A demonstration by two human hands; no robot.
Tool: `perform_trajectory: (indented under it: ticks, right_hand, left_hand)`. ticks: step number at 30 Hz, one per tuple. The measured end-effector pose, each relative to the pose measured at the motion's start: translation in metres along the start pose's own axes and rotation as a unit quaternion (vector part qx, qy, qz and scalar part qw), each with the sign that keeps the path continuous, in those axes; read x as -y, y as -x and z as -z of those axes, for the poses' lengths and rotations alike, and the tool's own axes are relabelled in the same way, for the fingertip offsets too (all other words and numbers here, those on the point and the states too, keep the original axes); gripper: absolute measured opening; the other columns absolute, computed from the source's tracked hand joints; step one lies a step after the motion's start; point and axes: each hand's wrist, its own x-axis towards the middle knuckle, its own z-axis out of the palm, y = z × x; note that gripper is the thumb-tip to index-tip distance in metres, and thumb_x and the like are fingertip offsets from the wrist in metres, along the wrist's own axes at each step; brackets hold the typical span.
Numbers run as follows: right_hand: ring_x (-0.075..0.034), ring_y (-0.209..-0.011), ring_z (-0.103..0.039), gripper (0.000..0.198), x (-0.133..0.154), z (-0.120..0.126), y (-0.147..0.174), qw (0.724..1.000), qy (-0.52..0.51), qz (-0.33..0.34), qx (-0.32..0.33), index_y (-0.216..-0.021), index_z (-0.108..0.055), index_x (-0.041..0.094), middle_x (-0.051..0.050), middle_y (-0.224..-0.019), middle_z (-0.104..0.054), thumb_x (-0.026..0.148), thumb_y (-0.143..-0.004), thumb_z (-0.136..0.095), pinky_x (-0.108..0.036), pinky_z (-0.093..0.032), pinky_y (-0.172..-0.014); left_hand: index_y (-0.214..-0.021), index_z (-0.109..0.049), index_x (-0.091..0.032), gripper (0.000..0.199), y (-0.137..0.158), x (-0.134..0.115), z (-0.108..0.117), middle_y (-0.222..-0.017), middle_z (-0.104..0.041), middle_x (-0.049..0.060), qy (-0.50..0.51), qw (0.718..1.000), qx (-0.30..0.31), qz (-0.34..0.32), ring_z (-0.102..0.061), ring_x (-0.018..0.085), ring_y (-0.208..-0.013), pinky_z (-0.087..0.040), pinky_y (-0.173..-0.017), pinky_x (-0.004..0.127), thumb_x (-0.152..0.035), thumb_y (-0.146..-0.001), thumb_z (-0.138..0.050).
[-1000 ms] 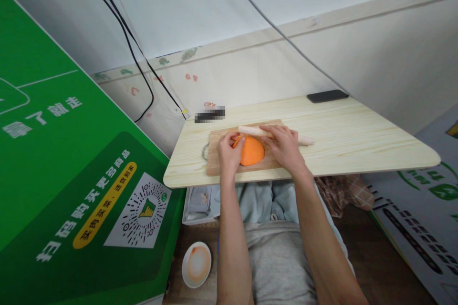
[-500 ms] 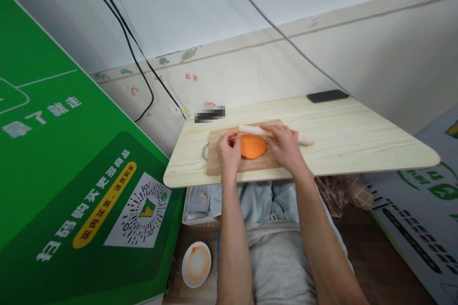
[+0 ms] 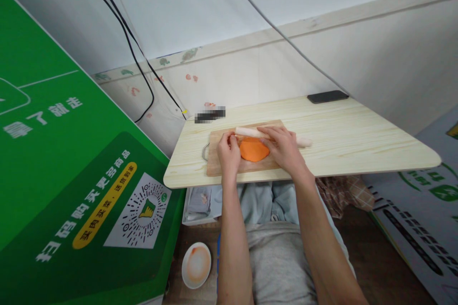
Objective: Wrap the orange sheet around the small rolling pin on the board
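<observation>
While the right hand (image 3: 284, 147) had its grip clamped over the pale rolling pin (image 3: 246, 132), the left hand (image 3: 229, 155) was bent at the left edge of the orange dough (image 3: 253, 151), its fingertips too obscured to tell whether that grip was closed. The dough lay on a wooden board (image 3: 214, 159) by the table's (image 3: 358, 138) front edge; a phone (image 3: 328, 96) lay at the back.

Back right corner of the table (image 3: 375, 143): black smartphone (image 3: 327, 96), lying flat
Back left corner: dark item (image 3: 210, 115), pixelated beyond naming
Under the front edge, left: white open box (image 3: 200, 222) containing a grey packet (image 3: 199, 200)
Lower, left: white bowl (image 3: 196, 265), stained orange
Under the front edge, right: brown checked cloth (image 3: 359, 193)
Left side: green sign (image 3: 32, 86) with QR code (image 3: 138, 214)
Wall: grey cable (image 3: 282, 34), slanting down rightward
</observation>
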Motion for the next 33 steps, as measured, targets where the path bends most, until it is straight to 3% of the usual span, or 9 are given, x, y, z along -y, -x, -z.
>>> perform_trajectory:
  ticks: [6,10,13,21,27,33]
  right_hand:
    - [-0.034,-0.126,-0.068,0.038,0.020,-0.005,0.002,0.996,0.017,0.046,0.076,-0.144,-0.079,0.026,-0.011,-0.141,-0.081,0.023,-0.110,-0.060,-0.049,-0.043,-0.107]
    - [-0.034,-0.119,-0.067,0.036,0.028,-0.010,0.003,0.991,0.051,0.056,0.108,-0.140,-0.081,0.028,-0.010,-0.129,-0.084,0.022,-0.110,-0.061,-0.050,-0.040,-0.104]
    - [-0.034,-0.119,-0.065,0.037,0.030,-0.010,0.004,0.990,0.047,0.069,0.110,-0.141,-0.081,0.029,-0.010,-0.131,-0.083,0.023,-0.112,-0.059,-0.049,-0.039,-0.101]
    - [-0.033,-0.120,-0.064,0.032,0.037,-0.022,0.003,0.995,0.014,0.073,0.070,-0.121,-0.087,0.027,-0.009,-0.128,-0.085,0.025,-0.114,-0.056,-0.052,-0.039,-0.105]
    - [-0.033,-0.141,-0.061,0.032,0.036,-0.026,0.004,0.996,0.081,0.026,0.033,-0.121,-0.086,0.026,-0.011,-0.142,-0.080,0.031,-0.115,-0.054,-0.056,-0.031,-0.123]
    - [-0.036,-0.158,-0.049,0.047,0.043,-0.023,0.007,0.985,0.154,0.021,0.082,-0.147,-0.074,0.023,-0.015,-0.160,-0.069,0.037,-0.119,-0.038,-0.062,-0.026,-0.130]
  left_hand:
    - [-0.103,-0.073,-0.020,0.033,-0.004,0.003,0.003,-0.097,-0.077,0.006,0.077,0.993,-0.075,0.048,-0.072,0.020,-0.092,-0.057,-0.088,0.032,-0.040,-0.112,-0.048]
    - [-0.099,-0.074,-0.020,0.016,-0.001,0.006,0.001,-0.097,-0.079,0.006,0.065,0.997,-0.024,0.022,-0.074,0.020,-0.090,-0.058,-0.089,0.032,-0.031,-0.103,-0.064]
    - [-0.095,-0.075,-0.020,0.013,0.000,0.007,0.000,-0.094,-0.080,0.007,0.042,0.999,0.005,0.007,-0.074,0.020,-0.087,-0.059,-0.085,0.032,-0.026,-0.101,-0.065]
    - [-0.095,-0.075,-0.019,0.008,-0.001,0.008,0.002,-0.095,-0.080,0.008,-0.001,0.999,-0.030,-0.012,-0.073,0.021,-0.087,-0.060,-0.085,0.033,-0.022,-0.097,-0.068]
    - [-0.093,-0.076,-0.019,0.007,-0.001,0.010,0.000,-0.095,-0.080,0.008,-0.010,0.999,-0.045,-0.013,-0.072,0.020,-0.084,-0.059,-0.083,0.033,-0.018,-0.095,-0.069]
    - [-0.092,-0.076,-0.020,0.012,-0.002,0.012,0.000,-0.097,-0.080,0.007,-0.015,0.998,-0.061,-0.012,-0.072,0.021,-0.090,-0.059,-0.089,0.034,-0.013,-0.090,-0.067]
